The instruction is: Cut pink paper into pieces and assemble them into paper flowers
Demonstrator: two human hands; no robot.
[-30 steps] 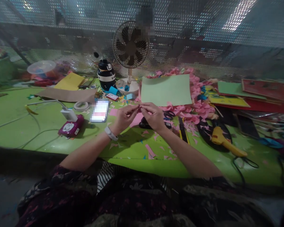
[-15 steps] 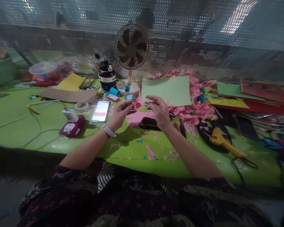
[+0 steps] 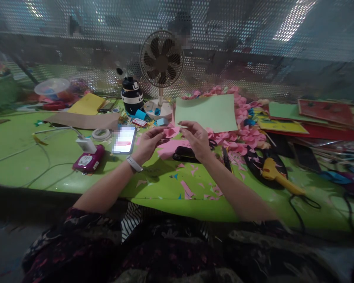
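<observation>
Over the green table [image 3: 32, 165] my two hands meet on a small pink paper piece [image 3: 171, 131]. My left hand [image 3: 149, 143], with a white wristband, pinches its left side. My right hand [image 3: 196, 139] pinches its right edge with thumb and fingers. Below them lie a pink sheet [image 3: 169, 148] and a black stapler [image 3: 184, 154]. A pale green sheet [image 3: 206, 114] leans just beyond my hands, in front of a heap of pink paper flowers [image 3: 242, 137].
A phone [image 3: 124, 139] and a magenta power strip [image 3: 87, 161] lie to the left. A small fan [image 3: 161, 67] and a dark bottle [image 3: 131, 96] stand behind. A yellow glue gun [image 3: 279, 177] and coloured card sheets [image 3: 312, 118] lie to the right. Pink scraps litter the near edge.
My hands rose slightly and parted half a second ago, the right one opening. Now they have closed together on the pink piece again.
</observation>
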